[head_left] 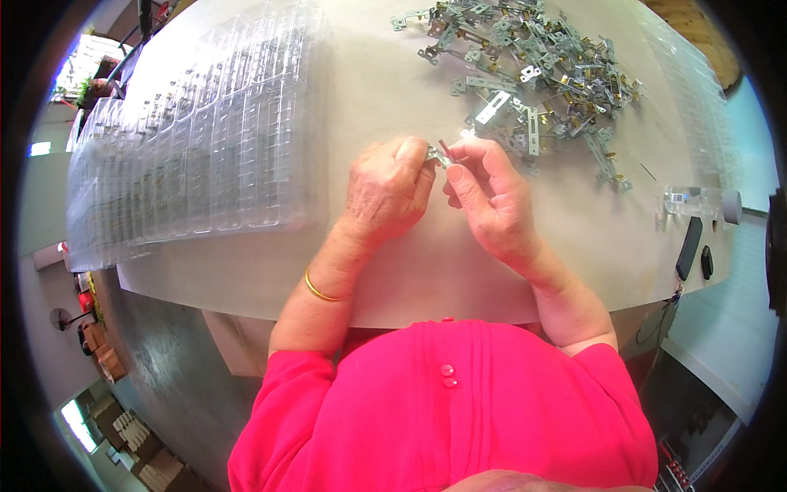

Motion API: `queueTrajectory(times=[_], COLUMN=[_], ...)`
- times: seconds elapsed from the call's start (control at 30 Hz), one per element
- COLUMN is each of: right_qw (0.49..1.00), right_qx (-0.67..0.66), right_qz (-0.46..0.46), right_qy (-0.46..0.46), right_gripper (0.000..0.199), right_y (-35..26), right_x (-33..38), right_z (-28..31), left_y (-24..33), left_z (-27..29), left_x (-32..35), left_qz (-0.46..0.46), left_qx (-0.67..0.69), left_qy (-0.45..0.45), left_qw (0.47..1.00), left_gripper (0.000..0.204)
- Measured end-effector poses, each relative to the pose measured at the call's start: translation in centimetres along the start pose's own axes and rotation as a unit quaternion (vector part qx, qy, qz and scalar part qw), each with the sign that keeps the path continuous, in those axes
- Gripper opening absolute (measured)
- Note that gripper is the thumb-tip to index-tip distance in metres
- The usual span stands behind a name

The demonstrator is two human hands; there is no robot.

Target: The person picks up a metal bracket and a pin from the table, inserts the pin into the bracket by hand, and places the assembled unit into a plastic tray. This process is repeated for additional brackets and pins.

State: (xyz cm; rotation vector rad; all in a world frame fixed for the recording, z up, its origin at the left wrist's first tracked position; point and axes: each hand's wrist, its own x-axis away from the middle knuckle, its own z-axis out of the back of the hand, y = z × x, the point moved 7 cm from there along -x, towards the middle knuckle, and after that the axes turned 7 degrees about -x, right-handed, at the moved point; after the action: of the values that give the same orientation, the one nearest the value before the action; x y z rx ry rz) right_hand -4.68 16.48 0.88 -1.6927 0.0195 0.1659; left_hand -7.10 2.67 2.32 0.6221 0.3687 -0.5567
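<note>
Both my hands meet above the middle of the table [393, 279]. My left hand [385, 184] is closed, with thumb and fingers pinching a small metal part [438, 156]. From the other side my right hand [496, 197] grips the same part between thumb and forefinger. A thin reddish-brown strip [444, 147] sticks up from between the fingertips; whether it belongs to the part I cannot tell. Just beyond my hands spreads a heap of loose metal brackets [566, 78], silvery with some brass-coloured pieces. My fingers cover most of the held part.
Stacked clear plastic trays [221, 156], some holding metal pieces, cover the table's left side. More clear trays [697, 98] stand at the far right. Nearer on the right lie a clear bottle [693, 201], a black phone-like slab [689, 248] and a small black key fob [707, 262].
</note>
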Motion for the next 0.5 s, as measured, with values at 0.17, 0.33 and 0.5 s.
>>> queueTrajectory(times=[0.17, 0.33, 0.5], right_qw=[0.99, 0.973, 0.995], right_qx=[0.122, 0.171, 0.001], right_qz=[0.072, 0.151, 0.054], right_qy=[0.004, 0.023, 0.088], right_gripper=[0.011, 0.01, 0.003], right_y=[-1.1, -2.3, -1.0], right_x=[-0.3, -0.4, -0.4], right_z=[0.5, 0.8, 2.0], left_y=[0.6, 1.1, 0.4], left_z=[-0.3, -0.4, -0.5], left_x=[0.1, 0.1, 0.4], left_qz=[-0.021, -0.033, 0.009], left_qx=[-0.031, -0.043, 0.07], left_qy=[-0.015, -0.032, -0.013], left_qw=[0.999, 0.998, 0.997], left_gripper=[0.01, 0.01, 0.008])
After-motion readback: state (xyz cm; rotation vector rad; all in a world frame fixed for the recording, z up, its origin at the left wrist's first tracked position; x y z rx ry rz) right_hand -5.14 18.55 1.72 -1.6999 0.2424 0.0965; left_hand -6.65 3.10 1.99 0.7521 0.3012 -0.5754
